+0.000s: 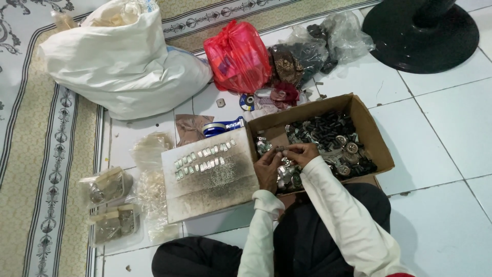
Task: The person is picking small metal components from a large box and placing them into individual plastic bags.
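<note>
My left hand (267, 170) and my right hand (301, 153) meet over the near left part of an open cardboard box (370, 134). Between their fingertips they pinch a small metal part (281, 150). The box holds several dark and silvery metal parts (328, 131). To the left lies a worn white board (210, 179) with two rows of small silvery pieces (204, 157) laid across its top. Both my arms are in white sleeves.
A big white sack (123, 61), a red plastic bag (238, 54) and clear bags of dark parts (318, 46) lie at the back. Small clear bags (110, 187) sit left on the tile floor beside a patterned rug (46, 154). A black round fan base (420, 31) stands top right.
</note>
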